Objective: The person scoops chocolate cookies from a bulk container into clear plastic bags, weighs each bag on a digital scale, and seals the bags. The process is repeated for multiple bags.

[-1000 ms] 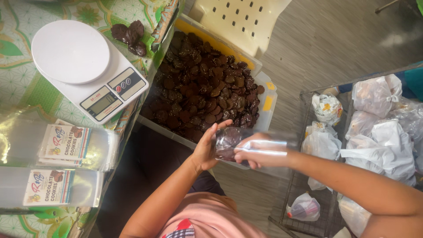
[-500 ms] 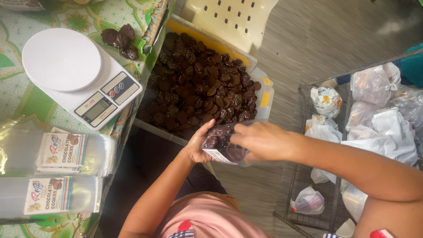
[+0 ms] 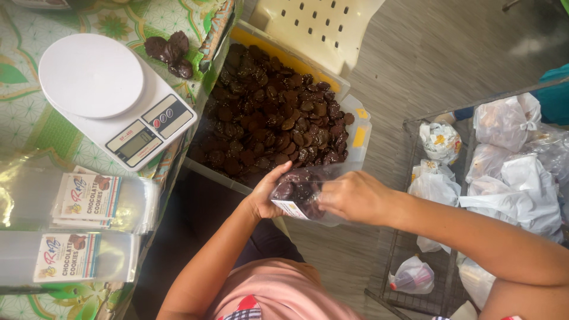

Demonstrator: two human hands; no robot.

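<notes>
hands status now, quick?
Left hand: closed on the clear bag of dark cookies, holding its side.
Right hand: on the same bag's top edge, fingers curled around it.

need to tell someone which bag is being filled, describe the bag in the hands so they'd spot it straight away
Start at the big clear tub of dark chocolate cookies beside the table. Just below its near edge, the left hand and right hand hold a small clear plastic bag partly filled with cookies. Unlike the tied white bags in the wire basket, it is transparent and labelled.
</notes>
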